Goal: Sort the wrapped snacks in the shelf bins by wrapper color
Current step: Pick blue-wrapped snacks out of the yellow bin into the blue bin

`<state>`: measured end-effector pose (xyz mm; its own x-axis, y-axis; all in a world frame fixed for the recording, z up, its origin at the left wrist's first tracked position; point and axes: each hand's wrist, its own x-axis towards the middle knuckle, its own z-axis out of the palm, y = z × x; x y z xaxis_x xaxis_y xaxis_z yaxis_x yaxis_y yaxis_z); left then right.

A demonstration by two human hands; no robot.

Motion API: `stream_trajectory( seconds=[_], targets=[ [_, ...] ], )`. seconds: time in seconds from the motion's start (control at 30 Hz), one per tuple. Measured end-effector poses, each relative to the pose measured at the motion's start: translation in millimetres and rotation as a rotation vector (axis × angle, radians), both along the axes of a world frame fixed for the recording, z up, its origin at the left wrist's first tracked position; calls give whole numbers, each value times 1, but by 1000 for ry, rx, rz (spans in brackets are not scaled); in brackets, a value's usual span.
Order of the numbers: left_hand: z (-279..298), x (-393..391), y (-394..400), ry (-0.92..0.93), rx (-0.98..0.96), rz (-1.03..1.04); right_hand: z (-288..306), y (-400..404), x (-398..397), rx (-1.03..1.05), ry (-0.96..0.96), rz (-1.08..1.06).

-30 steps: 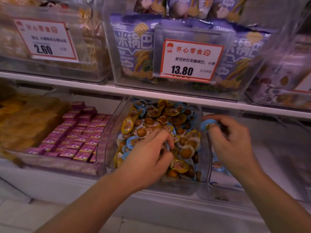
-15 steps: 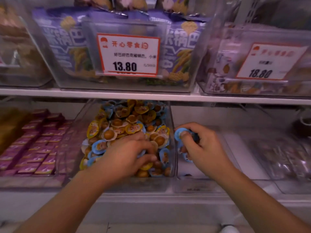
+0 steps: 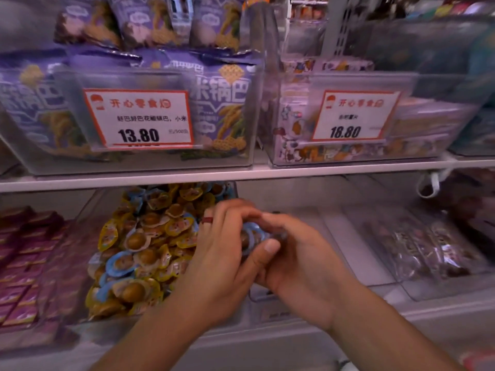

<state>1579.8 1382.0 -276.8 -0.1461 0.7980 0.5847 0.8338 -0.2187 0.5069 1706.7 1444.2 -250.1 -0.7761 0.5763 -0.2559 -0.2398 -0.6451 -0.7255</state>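
Left hand (image 3: 222, 253): fingers curled over a blue-rimmed snack cup (image 3: 250, 236), thumb pressed up under it – ring on one finger.
Right hand (image 3: 297, 253): meets the left at the same cup, fingers bent round its far side; both hands grip it, held just right of the mixed bin's edge.
Mixed bin (image 3: 88, 210): clear plastic, lower shelf, centre-left – heaped w/ yellow-wrapped cups (image 3: 182, 226) and blue-wrapped cups (image 3: 120, 263) jumbled together, brown round snack showing thru the lids.
Bin to the right (image 3: 345, 236): clear, lower shelf, under the hands; contents hidden by the hands.
Far-left bin: small magenta packs (image 3: 18, 263) in rows.
Far-right bin: clear-wrapped dark snacks (image 3: 428, 250), blurred.
Upper shelf: purple snack bags (image 3: 225, 108) in a clear bin w/ price tag 13.80 (image 3: 139, 119); next bin right has price tag 18.80 (image 3: 353, 116).
Shelf edge (image 3: 321, 168): white, runs between upper and lower rows.
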Motion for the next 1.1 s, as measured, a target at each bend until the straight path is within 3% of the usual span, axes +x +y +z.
stream_trajectory(
  seconds=[0.13,0.2,0.3,0.37,0.43,0.5,0.6,0.67,0.8,0.97,1.1],
  targets=[
    [-7,4,4,57,-167,-117,-13,8,10,75,-12,23],
    [-13,1,6,-40,-156,-147,-18,18,11,154,-76,-63],
    [-18,-26,11,-176,-87,-54,-24,45,20,679,-474,-228],
    [-26,-53,11,-30,-150,50,-32,61,26,910,-693,-154],
    [-33,-68,6,156,-315,68,-42,69,28,931,-771,-14],
    [-38,-71,1,307,-457,54,-48,71,26,1071,-822,-46],
    [-39,-71,1,410,-473,89,-46,67,15,1138,-658,-242],
    [-34,-79,1,426,-418,136,-47,60,6,1144,-575,-240],
    [-28,-109,-9,440,-328,287,-54,44,-8,1290,-593,-179],
    [-25,-124,-23,483,-340,508,-57,41,-13,1319,-603,-230],
    [-22,-93,-21,305,-172,301,-59,38,-17,1319,-616,-268]
  ],
)
